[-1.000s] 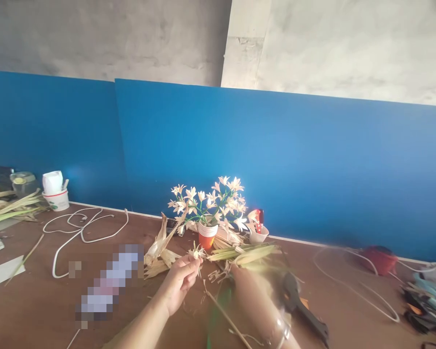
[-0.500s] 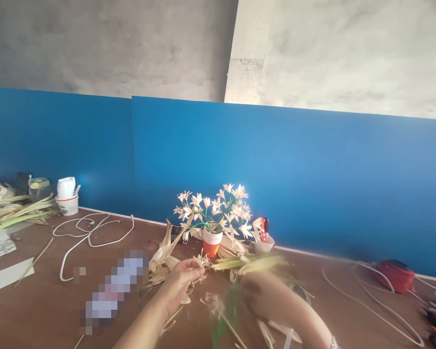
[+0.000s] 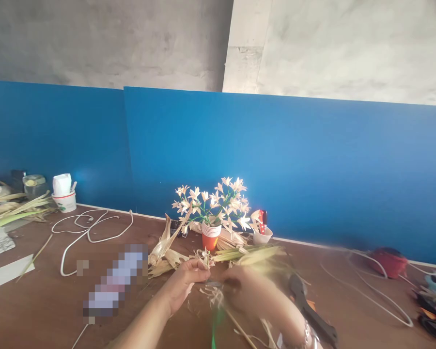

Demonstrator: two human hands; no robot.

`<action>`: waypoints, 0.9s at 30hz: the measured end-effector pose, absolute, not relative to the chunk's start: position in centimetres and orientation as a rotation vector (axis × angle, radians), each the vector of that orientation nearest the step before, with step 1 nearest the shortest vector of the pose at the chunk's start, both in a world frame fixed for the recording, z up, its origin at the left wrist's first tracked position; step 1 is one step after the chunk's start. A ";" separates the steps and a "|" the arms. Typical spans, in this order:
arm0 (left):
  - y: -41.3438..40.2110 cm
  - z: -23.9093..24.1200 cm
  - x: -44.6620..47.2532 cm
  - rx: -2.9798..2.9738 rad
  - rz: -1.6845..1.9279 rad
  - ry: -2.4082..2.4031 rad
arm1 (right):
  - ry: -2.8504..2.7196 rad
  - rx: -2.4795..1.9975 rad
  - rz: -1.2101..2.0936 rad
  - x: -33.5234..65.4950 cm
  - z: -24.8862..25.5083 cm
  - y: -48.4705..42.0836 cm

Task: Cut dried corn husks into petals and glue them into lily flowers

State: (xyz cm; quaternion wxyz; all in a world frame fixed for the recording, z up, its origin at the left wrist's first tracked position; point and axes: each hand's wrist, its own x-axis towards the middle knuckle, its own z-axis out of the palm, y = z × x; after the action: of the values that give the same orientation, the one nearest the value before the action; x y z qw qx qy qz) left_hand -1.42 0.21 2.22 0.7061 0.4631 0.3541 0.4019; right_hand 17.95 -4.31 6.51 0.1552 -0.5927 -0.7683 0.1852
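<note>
Husk flower (image 3: 205, 258) sits pinched in the fingers of our left hand (image 3: 183, 282), outside the paper cup (image 3: 210, 240) whose blooms (image 3: 214, 199) look finished, while we cannot tell what our blurred right hand (image 3: 245, 283) grips.

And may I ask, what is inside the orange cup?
In the cup stand green stems with pale flowers spreading above the rim. The stems' lower ends, and anything else deep inside, cannot be seen: the cup's wall covers them.
</note>
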 end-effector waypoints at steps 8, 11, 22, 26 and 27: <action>0.3 2.0 -1.4 1.004 0.893 0.773 | -2.204 -1.652 0.498 18.1 6.6 -4.4; 0.3 1.9 -1.5 0.999 0.892 0.783 | -2.190 -1.658 0.511 18.1 6.7 -4.5; 0.8 2.5 -1.5 0.900 1.118 0.802 | -2.192 -1.845 0.403 18.9 7.1 -4.3; 1.9 1.7 -1.8 0.936 1.249 0.955 | -2.209 -2.205 0.227 19.3 6.6 -3.9; 2.1 1.4 -1.8 0.968 1.264 0.991 | -2.204 -2.271 0.222 19.2 6.5 -4.0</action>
State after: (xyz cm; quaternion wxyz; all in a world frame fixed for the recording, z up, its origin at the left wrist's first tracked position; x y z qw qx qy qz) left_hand -1.83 2.15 1.42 0.5917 0.4160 0.4261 0.5434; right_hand 19.20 -3.97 6.53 -0.0152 -0.7158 -0.6947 0.0700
